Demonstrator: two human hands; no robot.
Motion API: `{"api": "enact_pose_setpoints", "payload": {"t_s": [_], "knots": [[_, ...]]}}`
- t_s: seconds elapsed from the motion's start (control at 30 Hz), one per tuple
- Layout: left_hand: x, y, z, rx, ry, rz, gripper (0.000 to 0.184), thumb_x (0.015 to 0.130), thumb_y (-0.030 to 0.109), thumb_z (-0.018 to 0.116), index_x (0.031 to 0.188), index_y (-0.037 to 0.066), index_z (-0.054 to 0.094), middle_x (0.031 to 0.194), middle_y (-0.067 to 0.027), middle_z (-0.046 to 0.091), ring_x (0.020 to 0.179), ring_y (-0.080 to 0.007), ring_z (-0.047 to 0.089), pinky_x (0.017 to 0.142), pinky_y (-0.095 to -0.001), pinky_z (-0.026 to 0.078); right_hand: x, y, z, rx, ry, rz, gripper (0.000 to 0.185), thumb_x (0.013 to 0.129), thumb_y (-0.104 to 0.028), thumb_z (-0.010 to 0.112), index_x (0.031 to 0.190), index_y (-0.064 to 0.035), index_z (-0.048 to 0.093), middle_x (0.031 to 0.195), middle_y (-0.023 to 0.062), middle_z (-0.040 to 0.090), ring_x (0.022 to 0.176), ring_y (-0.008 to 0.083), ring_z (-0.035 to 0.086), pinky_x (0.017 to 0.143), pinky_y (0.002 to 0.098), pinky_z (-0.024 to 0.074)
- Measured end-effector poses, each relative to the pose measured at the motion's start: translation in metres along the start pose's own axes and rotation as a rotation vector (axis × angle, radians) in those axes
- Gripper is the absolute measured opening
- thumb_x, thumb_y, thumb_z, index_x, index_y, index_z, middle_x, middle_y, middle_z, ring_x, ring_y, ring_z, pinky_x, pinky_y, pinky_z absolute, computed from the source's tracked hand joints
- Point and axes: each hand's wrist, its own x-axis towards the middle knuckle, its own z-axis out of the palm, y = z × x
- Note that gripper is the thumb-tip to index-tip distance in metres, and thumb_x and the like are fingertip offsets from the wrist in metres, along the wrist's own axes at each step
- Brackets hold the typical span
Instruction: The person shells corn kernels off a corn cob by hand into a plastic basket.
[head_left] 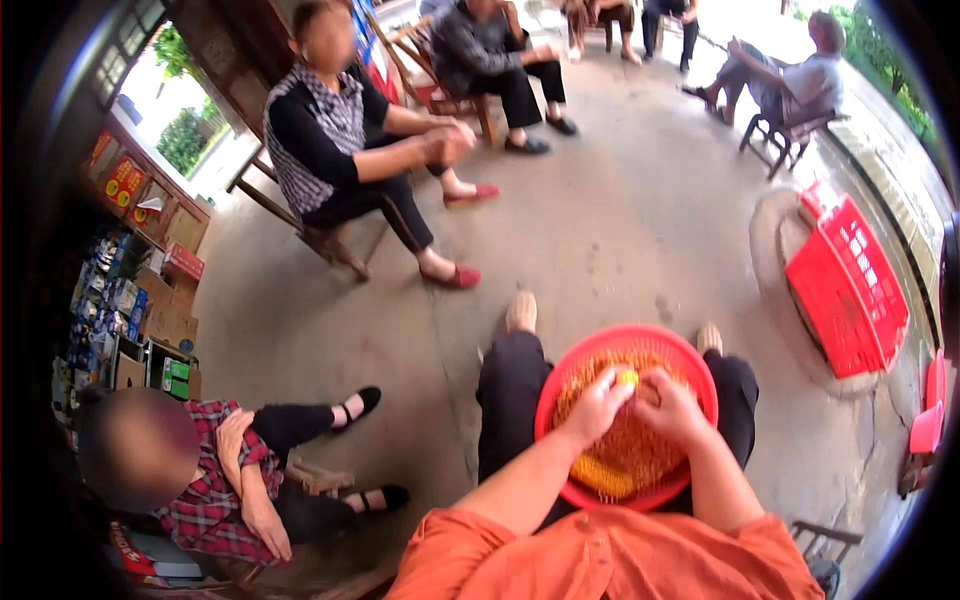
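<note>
A round red plastic basket (712, 395) rests on my lap between my knees, with loose orange-yellow corn kernels (645, 460) inside. Whole ears of corn (603, 478) lie at its near left side. Above the kernels, my left hand (597, 405) is closed around an ear of corn (627, 377), of which only a small yellow part shows. My right hand (670, 408) is close beside it with the fingers curled in. Whatever those right fingers hold, if anything, is hidden.
A large red crate (850, 285) stands on the concrete floor at right, with pink basins (927, 430) beyond. Seated people surround the area: one in plaid (190, 465) at lower left, one in red shoes (330, 150) ahead. Stacked boxes (165, 300) line the left.
</note>
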Motion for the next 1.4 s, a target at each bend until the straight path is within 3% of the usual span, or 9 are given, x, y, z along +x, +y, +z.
{"api": "enact_pose_setpoints", "payload": {"t_s": [0.07, 0.27, 0.4, 0.5, 1.0, 1.1, 1.17, 1.3, 1.4], "knots": [[0.002, -0.013, -0.002, 0.045, 0.068, 0.018, 0.030, 0.100, 0.014, 0.050, 0.128, 0.003, 0.052, 0.112, -0.0007, 0.058, 0.101, -0.0080, 0.053, 0.088, -0.0238, 0.045, 0.001, 0.000, -0.002, -0.165, 0.022, -0.114, 0.042, 0.082, -0.026, 0.075, 0.114, -0.0050, 0.058, 0.100, 0.0216, 0.066, 0.098, 0.0350, 0.066, 0.083, 0.0403, 0.0514], [-0.002, 0.013, 0.002, 0.010, 0.027, -0.079, 0.034, 0.095, 0.008, 0.049, 0.129, 0.001, 0.051, 0.110, -0.0014, 0.057, 0.101, -0.0088, 0.052, 0.091, -0.0246, 0.043, 0.003, -0.019, -0.006, -0.083, -0.017, 0.001, 0.046, 0.082, -0.029, 0.077, 0.114, -0.0038, 0.057, 0.098, 0.0204, 0.067, 0.095, 0.0350, 0.066, 0.082, 0.0393, 0.0511], [-0.003, 0.012, 0.003, -0.013, 0.067, -0.128, 0.035, 0.094, 0.008, 0.049, 0.129, 0.006, 0.053, 0.094, 0.0037, 0.054, 0.078, -0.0031, 0.048, 0.070, -0.0185, 0.041, 0.002, -0.010, -0.004, -0.147, -0.028, -0.054, 0.044, 0.083, -0.027, 0.074, 0.115, -0.0038, 0.056, 0.099, 0.0208, 0.067, 0.096, 0.0350, 0.066, 0.082, 0.0398, 0.0512], [-0.005, 0.013, 0.001, -0.048, 0.054, -0.188, 0.036, 0.092, 0.007, 0.049, 0.128, 0.002, 0.051, 0.109, -0.0024, 0.056, 0.098, -0.0083, 0.052, 0.089, -0.0246, 0.043, 0.001, -0.012, -0.004, -0.128, -0.031, -0.031, 0.047, 0.082, -0.029, 0.075, 0.117, -0.0045, 0.055, 0.099, 0.0225, 0.066, 0.095, 0.0363, 0.066, 0.081, 0.0412, 0.0514], [-0.004, 0.019, 0.004, -0.101, 0.028, -0.170, 0.035, 0.091, 0.004, 0.045, 0.125, 0.004, 0.052, 0.109, -0.0013, 0.056, 0.097, -0.0073, 0.052, 0.087, -0.0232, 0.044, 0.001, -0.010, -0.005, -0.147, -0.022, -0.071, 0.046, 0.083, -0.029, 0.075, 0.117, -0.0054, 0.054, 0.098, 0.0220, 0.066, 0.097, 0.0368, 0.065, 0.082, 0.0412, 0.0507], [-0.004, 0.016, 0.006, -0.130, 0.052, -0.146, 0.038, 0.089, 0.005, 0.045, 0.126, 0.006, 0.053, 0.104, 0.0020, 0.056, 0.085, -0.0034, 0.049, 0.073, -0.0185, 0.041, 0.000, -0.015, -0.005, -0.124, -0.025, -0.067, 0.046, 0.083, -0.028, 0.075, 0.116, -0.0045, 0.055, 0.099, 0.0215, 0.066, 0.097, 0.0361, 0.065, 0.082, 0.0410, 0.0504], [-0.003, 0.011, 0.002, -0.130, 0.058, -0.126, 0.038, 0.088, 0.001, 0.041, 0.124, 0.003, 0.053, 0.109, -0.0013, 0.056, 0.097, -0.0072, 0.052, 0.087, -0.0231, 0.044, 0.000, -0.017, -0.006, -0.075, -0.032, -0.032, 0.045, 0.083, -0.028, 0.075, 0.116, -0.0033, 0.056, 0.102, 0.0198, 0.066, 0.098, 0.0347, 0.065, 0.083, 0.0405, 0.0503], [0.002, -0.011, -0.005, -0.022, 0.012, 0.002, 0.039, 0.087, 0.000, 0.042, 0.125, 0.002, 0.053, 0.111, -0.0017, 0.057, 0.102, -0.0080, 0.053, 0.091, -0.0236, 0.044, 0.004, 0.002, -0.004, -0.162, -0.052, -0.182, 0.047, 0.084, -0.027, 0.076, 0.118, -0.0035, 0.054, 0.102, 0.0168, 0.065, 0.098, 0.0263, 0.064, 0.085, 0.0358, 0.0496], [-0.003, 0.001, 0.003, -0.016, 0.042, -0.006, 0.035, 0.091, 0.002, 0.048, 0.125, 0.002, 0.052, 0.111, -0.0017, 0.057, 0.102, -0.0078, 0.053, 0.090, -0.0243, 0.045, 0.000, -0.015, -0.006, -0.071, -0.042, -0.020, 0.046, 0.084, -0.027, 0.076, 0.118, -0.0035, 0.054, 0.101, 0.0161, 0.065, 0.097, 0.0251, 0.064, 0.084, 0.0354, 0.0497]]}}
